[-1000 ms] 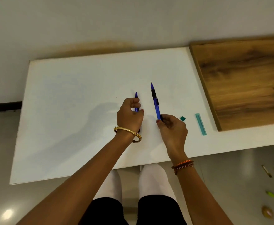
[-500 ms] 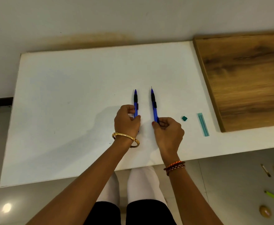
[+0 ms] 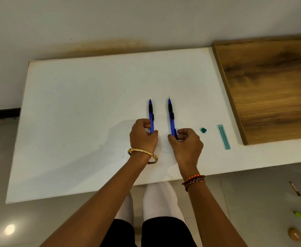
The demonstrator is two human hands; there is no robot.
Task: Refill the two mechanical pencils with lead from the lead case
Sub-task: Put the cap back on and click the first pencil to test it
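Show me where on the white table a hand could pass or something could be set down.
The white table is bare left of the left hand and beyond both blue mechanical pencils. It is crowded by the right hand: small green cap, translucent green lead case, then the brown wooden board.

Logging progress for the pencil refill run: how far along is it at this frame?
Looks near the end. Done: the lead case lies open beside its cap, and lead pokes from the right pencil. In hand: left hand and right hand hold both pencils flat, parallel. Left: no lead visible at the left pencil tip; case uncapped.
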